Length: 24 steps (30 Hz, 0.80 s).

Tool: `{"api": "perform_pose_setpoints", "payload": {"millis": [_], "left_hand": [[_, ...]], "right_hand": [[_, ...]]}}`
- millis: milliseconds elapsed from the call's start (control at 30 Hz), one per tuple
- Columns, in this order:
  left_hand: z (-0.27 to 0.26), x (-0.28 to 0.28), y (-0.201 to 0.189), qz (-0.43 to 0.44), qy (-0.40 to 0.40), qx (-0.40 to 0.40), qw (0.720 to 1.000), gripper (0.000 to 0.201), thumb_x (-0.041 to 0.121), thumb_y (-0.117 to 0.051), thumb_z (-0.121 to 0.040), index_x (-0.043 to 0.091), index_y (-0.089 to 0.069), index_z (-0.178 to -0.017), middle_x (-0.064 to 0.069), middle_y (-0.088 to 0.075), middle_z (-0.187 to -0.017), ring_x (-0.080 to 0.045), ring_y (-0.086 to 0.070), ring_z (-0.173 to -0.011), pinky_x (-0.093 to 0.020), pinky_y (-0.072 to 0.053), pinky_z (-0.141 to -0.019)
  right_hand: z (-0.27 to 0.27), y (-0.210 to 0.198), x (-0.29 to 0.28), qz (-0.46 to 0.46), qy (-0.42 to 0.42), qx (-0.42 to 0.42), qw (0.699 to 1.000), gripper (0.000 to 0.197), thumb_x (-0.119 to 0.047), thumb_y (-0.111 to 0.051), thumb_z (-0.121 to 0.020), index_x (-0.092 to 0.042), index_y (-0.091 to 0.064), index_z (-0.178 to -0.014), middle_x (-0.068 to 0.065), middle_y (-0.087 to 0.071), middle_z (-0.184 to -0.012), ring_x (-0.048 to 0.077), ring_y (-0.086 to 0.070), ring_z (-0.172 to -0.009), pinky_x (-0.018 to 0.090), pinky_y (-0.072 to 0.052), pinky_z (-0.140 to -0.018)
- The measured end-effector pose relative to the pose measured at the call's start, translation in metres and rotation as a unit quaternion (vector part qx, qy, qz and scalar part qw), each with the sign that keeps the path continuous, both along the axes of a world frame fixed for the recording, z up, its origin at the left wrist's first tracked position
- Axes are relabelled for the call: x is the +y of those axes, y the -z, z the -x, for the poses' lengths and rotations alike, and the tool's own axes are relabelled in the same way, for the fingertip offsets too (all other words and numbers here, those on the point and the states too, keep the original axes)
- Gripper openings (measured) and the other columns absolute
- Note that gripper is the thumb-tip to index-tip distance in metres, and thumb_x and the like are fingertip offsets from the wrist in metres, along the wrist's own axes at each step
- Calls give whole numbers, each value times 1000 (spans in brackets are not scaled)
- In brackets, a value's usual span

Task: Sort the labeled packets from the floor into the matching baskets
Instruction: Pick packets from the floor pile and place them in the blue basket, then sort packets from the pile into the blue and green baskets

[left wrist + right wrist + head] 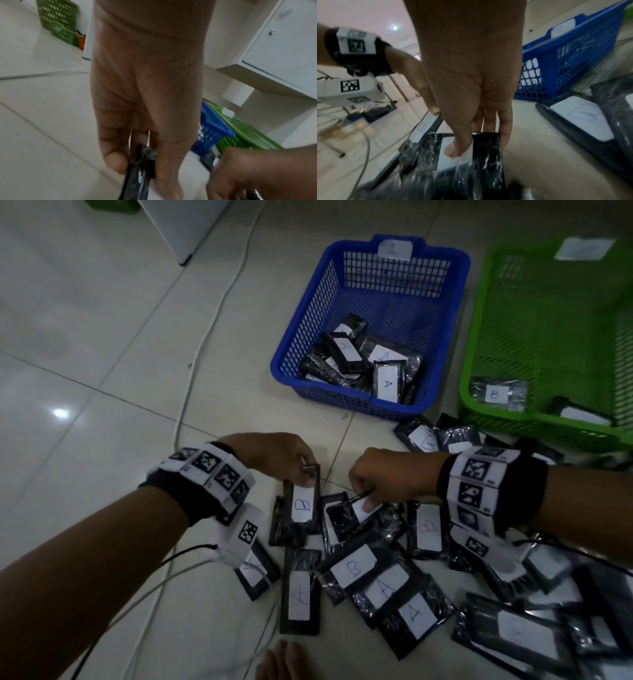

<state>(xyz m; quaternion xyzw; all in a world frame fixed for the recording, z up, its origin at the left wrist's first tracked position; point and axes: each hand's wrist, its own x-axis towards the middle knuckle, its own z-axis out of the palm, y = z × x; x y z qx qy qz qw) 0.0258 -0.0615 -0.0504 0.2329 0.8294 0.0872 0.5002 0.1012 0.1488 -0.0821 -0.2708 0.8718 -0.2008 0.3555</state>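
Several black packets with white letter labels lie on the tiled floor (pixel 102 337). My left hand (pixel 301 470) pinches the top edge of a packet labelled B (pixel 303 505), thumb on one side and fingers on the other; the left wrist view shows that packet (pixel 139 169) edge-on between them. My right hand (pixel 363 494) pinches another black packet (pixel 346 520), its thumb pressed on the white label (pixel 453 152), whose letter is hidden. A blue basket (pixel 459 313) tagged at its rim holds several A packets. The green basket (pixel 479 344) to its right holds two packets, one marked B (pixel 496 393).
White cables (pixel 191 371) run across the floor left of the blue basket and under my left arm. A white cabinet (pixel 185 227) stands at the back left. More packets lie piled at the lower right (pixel 520 631). My toes (pixel 284 662) show at the bottom edge.
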Motion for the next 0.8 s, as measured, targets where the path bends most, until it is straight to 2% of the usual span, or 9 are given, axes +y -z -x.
{"api": "perform_pose_setpoints", "payload": {"millis": [67,100,200,267,400,500,567,633,800], "left_hand": [[14,1,-16,2,-36,-53,998,9,24,-72,-92,21,-71,-100,4,-71,-91,-8,-63,-78,-19,-51,-65],[22,1,-26,-2,-55,-71,996,8,21,-70,-93,21,-70,-101,4,-71,-91,-7,-64,-78,-18,-52,-65],[49,-3,-55,-60,-125,-81,987,12,18,-68,-95,15,-69,-106,-3,-75,-100,-14,-71,-92,-27,-57,-81],[62,-6,-73,-114,-187,-74,973,20,19,-67,-95,10,-68,-113,-8,-76,-107,-18,-71,-102,-30,-58,-90],[71,0,-87,-222,-302,-2,927,24,21,-60,-98,11,-64,-120,-8,-74,-113,-15,-71,-102,-28,-59,-88],[69,17,-81,-292,-386,20,875,24,17,-64,-97,13,-64,-121,-11,-71,-117,-15,-73,-97,-28,-61,-79],[65,24,-75,-314,-396,23,862,27,16,-67,-95,15,-65,-122,-9,-71,-116,-19,-72,-103,-34,-61,-85],[62,29,-70,-332,-414,27,847,28,16,-71,-92,14,-67,-120,-10,-72,-114,-23,-72,-104,-38,-60,-89],[52,41,-58,-357,-472,28,805,31,14,-74,-89,10,-66,-118,-12,-73,-114,-22,-74,-100,-35,-62,-83]], "right_hand": [[11,-17,6,-15,4,7,1000,23,-34,-78,-77,-20,-63,-88,-10,-56,-81,13,-56,-81,23,-41,-65],[19,-29,12,-19,13,13,1000,23,-36,-78,-77,-21,-64,-88,-11,-60,-81,10,-58,-78,21,-42,-63],[47,-74,39,23,105,9,994,19,-36,-77,-78,-22,-67,-86,-12,-68,-78,3,-63,-71,20,-48,-66],[67,-96,60,69,202,31,976,21,-34,-77,-78,-20,-69,-90,-8,-71,-83,5,-66,-74,23,-51,-69],[106,-99,87,132,429,129,884,26,-28,-81,-75,-13,-70,-93,0,-70,-89,10,-64,-80,21,-51,-69],[125,-78,87,119,523,165,828,26,-27,-84,-72,-12,-71,-89,1,-69,-87,8,-62,-77,18,-48,-64],[133,-63,82,122,556,180,802,25,-25,-85,-71,-10,-72,-86,4,-71,-88,10,-63,-78,27,-54,-72],[140,-52,75,114,567,201,790,24,-25,-85,-71,-9,-75,-86,6,-73,-88,12,-66,-78,29,-56,-77],[146,-41,66,72,526,222,818,17,-18,-71,-84,-2,-77,-87,10,-74,-89,19,-69,-87,22,-48,-72]]}}
